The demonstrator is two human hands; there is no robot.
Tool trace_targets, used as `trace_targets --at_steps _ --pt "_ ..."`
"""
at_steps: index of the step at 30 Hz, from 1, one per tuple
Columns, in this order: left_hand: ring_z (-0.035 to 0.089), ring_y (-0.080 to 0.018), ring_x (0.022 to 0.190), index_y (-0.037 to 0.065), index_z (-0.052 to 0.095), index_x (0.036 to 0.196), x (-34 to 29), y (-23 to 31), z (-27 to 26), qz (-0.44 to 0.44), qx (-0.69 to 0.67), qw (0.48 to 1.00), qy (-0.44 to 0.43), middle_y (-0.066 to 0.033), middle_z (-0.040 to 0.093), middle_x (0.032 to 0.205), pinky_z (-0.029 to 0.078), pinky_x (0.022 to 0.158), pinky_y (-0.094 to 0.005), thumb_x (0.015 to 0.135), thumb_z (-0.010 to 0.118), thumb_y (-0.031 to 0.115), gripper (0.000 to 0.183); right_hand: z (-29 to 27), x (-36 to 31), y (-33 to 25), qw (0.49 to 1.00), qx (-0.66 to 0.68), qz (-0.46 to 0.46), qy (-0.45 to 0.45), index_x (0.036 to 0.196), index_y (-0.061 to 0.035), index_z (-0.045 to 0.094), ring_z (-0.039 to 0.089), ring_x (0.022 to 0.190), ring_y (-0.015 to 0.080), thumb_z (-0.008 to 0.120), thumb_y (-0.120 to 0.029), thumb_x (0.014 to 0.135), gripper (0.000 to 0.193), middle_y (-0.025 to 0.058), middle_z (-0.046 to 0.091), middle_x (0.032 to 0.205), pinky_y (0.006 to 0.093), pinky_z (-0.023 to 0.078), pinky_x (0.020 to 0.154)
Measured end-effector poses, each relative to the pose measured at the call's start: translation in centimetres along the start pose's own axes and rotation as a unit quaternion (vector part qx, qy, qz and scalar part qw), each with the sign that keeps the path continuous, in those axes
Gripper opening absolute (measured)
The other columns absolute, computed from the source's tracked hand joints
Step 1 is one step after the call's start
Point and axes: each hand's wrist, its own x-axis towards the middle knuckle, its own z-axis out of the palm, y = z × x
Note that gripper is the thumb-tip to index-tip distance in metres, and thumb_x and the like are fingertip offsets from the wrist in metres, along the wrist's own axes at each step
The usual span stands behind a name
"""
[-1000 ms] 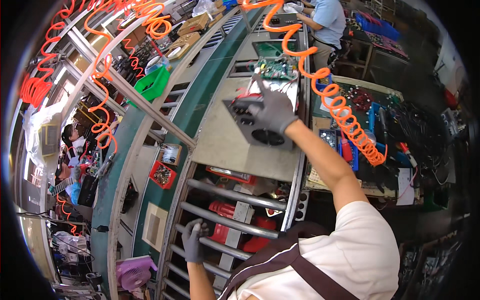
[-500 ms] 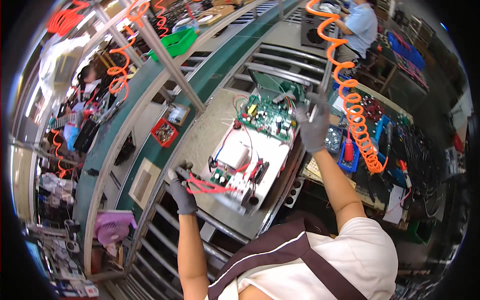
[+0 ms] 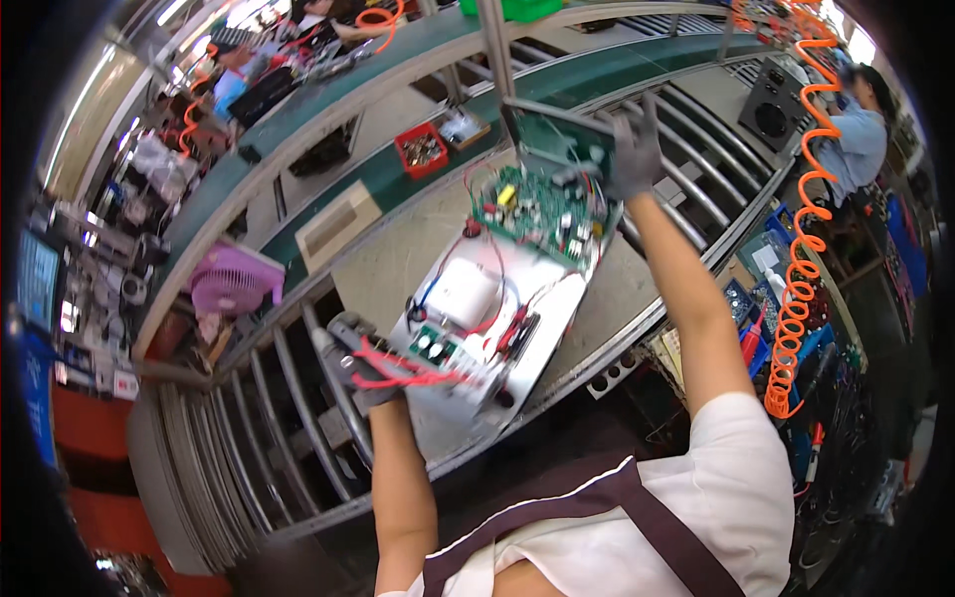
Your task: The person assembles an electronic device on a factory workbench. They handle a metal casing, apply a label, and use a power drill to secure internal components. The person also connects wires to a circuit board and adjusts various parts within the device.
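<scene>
A metal plate (image 3: pixel 542 343) carrying electronics lies at an angle on the conveyor in front of me. It bears a green circuit board (image 3: pixel 542 214), a white box-shaped part (image 3: pixel 463 294) and loose red and black wires. A dark green panel (image 3: pixel 557 139) stands tilted at its far end. My left hand (image 3: pixel 353 358), in a grey glove, is closed around red wires (image 3: pixel 418 376) at the plate's near left corner; blur hides some of the grip. My right hand (image 3: pixel 637 159), gloved too, is beside the panel's right edge with its fingers stretched and apart.
Metal rollers (image 3: pixel 308 408) run left of the plate. Beyond it are a red bin (image 3: pixel 422 149) of small parts and a purple fan (image 3: pixel 234 279). An orange coiled hose (image 3: pixel 801 259) hangs at right over a cluttered bench. A person in light blue (image 3: pixel 856 144) works at far right.
My view has swung left. The metal plate has turned anticlockwise relative to the conveyor, with both hands beside it. My right hand has moved farther away, up beside the green panel.
</scene>
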Motion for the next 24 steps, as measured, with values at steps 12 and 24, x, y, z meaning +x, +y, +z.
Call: trace_targets --at_steps 12,24 --pt "0.047 -0.0111 0.076 0.008 0.049 0.089 -12.5 -3.5 3.8 0.115 0.140 0.981 0.066 -0.0011 0.048 0.082 0.041 0.072 -0.0270 0.095 0.035 0.049 0.044 -15.1 -8.9 -12.1 0.945 0.296 0.009 -0.137 0.143 -0.0088 0.019 0.044 0.119 0.0269 0.041 -0.042 0.089 0.067 0.0158 0.042 0.133 0.0415 0.029 0.102" --pt "0.050 -0.0090 0.076 0.007 0.048 0.090 -17.4 -4.2 10.2 -0.008 -0.043 0.996 -0.073 -0.0015 0.050 0.081 0.044 0.071 -0.0255 0.091 0.052 0.020 0.014 -14.1 -18.6 -11.7 0.975 0.147 0.029 0.165 0.130 -0.0043 0.044 0.042 0.072 0.0092 0.041 -0.031 0.093 0.046 0.0021 0.045 0.082 0.0234 0.038 0.064"
